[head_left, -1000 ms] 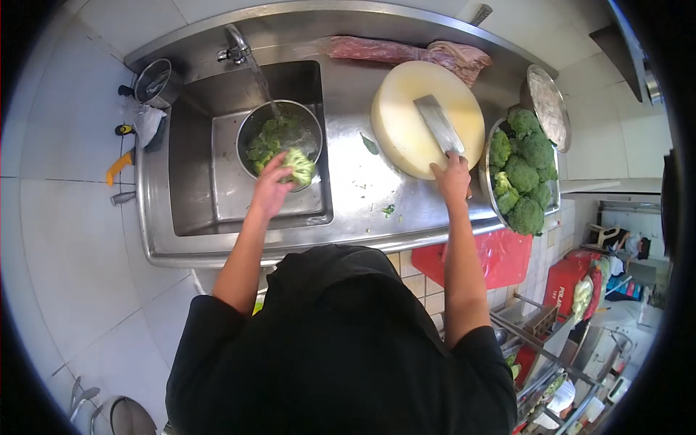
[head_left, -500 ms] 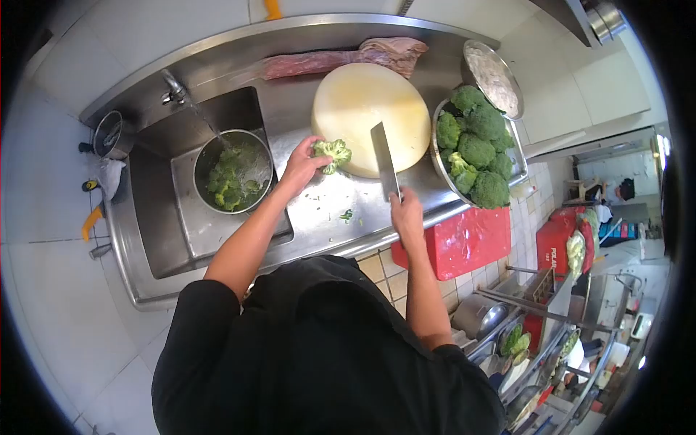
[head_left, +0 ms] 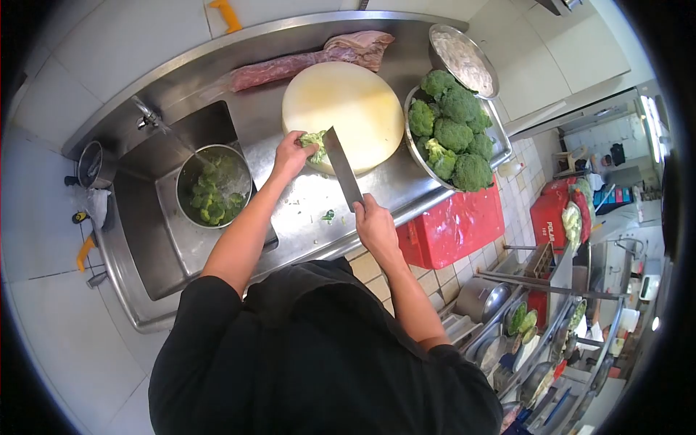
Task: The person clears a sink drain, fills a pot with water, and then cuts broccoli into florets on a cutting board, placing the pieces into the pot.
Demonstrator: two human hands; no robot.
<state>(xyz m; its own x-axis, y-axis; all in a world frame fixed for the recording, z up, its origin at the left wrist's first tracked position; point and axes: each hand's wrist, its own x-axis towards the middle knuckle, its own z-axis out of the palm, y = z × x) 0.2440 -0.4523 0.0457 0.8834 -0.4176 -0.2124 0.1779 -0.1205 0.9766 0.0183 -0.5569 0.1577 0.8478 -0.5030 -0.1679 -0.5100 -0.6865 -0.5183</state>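
A piece of broccoli [head_left: 315, 147] is pinched in my left hand [head_left: 291, 156] at the near left edge of a thick round cutting board [head_left: 344, 109]. My right hand [head_left: 375, 222] is closed round the handle of a cleaver [head_left: 342, 167]. The blade points away from me, its far end right beside the broccoli piece. Small green scraps [head_left: 328, 215] lie on the steel counter below the board. To the right of the board, a bowl [head_left: 418, 147] is heaped with whole broccoli heads [head_left: 454, 135].
Water runs from a tap [head_left: 147, 116] into a pot [head_left: 179, 190] of cut broccoli in the sink [head_left: 145, 250]. Behind the board lies a long piece of raw meat [head_left: 279, 69]. A bowl of pale food [head_left: 464, 61] sits back right; a red box [head_left: 453, 228] stands below the counter edge.
The cleaver has moved left, from over the board's middle to beside the broccoli piece. My left hand has brought that piece up to the board's edge. The view has shifted a little.
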